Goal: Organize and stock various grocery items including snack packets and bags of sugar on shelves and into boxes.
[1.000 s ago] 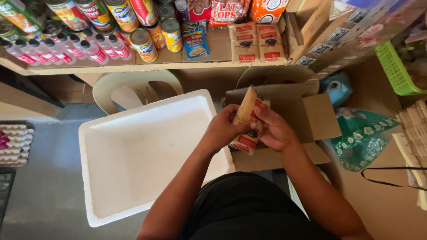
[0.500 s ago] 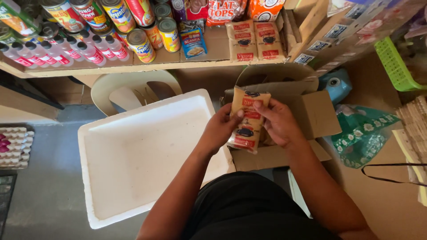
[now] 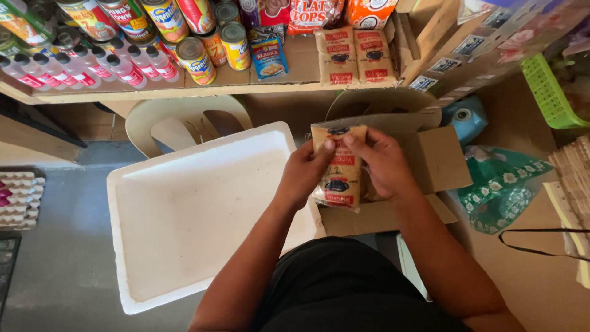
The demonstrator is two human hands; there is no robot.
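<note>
Shelving across the top of the frame carries cans (image 3: 195,59) and small bottles (image 3: 92,69), many cut off by the upper edge. Left of centre lies a white foam lid (image 3: 184,215), hiding most of a plastic chair (image 3: 184,120). At centre, the left hand (image 3: 305,172) and right hand (image 3: 382,163) both grasp a stack of tan sachets (image 3: 338,172) over an open cardboard box (image 3: 430,160), whose contents are hidden.
</note>
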